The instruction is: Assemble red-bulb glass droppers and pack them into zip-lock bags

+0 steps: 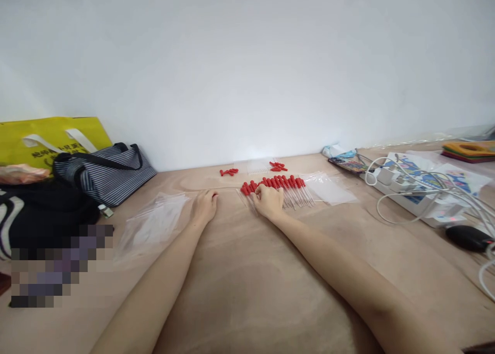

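Red-bulbed sticks point(286, 181) lie in a row near the far edge of the worktop point(240, 292). They look light, with slim stems that may bend; the bulbs seem the surer hold. Over the row's left end, the right hand point(268, 200) is pinched narrow, its grip unclear. The left hand point(205, 205) curls low, red at its fingertips, perhaps held. Clear bags point(330, 189) lie just right of the row.

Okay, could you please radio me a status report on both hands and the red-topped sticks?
Right hand at the red-topped sticks, grip unclear. Left hand apart, red at its fingertips. Plastic bags beside left forearm.
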Action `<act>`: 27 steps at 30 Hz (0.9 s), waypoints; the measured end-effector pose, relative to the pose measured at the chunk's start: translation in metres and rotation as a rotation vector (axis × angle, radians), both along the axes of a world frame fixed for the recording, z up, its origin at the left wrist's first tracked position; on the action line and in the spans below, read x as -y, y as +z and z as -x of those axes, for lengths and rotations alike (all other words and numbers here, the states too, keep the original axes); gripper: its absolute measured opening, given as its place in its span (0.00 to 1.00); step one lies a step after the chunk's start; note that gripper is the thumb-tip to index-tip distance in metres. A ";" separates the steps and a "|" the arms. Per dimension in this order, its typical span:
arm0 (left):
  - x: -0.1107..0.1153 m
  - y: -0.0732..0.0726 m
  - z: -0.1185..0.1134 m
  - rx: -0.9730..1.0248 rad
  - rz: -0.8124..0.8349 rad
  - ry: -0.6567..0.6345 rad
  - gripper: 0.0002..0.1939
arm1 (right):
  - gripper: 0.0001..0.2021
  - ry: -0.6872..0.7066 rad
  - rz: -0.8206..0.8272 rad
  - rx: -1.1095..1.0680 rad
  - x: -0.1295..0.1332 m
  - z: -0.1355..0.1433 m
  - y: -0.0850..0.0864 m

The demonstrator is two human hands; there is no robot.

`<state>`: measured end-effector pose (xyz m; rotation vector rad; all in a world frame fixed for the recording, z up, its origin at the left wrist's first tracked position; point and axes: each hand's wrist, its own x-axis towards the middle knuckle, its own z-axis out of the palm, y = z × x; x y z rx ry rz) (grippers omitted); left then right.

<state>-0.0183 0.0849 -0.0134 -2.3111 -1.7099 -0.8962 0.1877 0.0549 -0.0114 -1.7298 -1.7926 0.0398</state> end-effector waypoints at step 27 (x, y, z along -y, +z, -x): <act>0.056 -0.002 -0.008 0.040 -0.063 -0.280 0.09 | 0.11 0.316 0.059 0.417 0.071 -0.032 0.006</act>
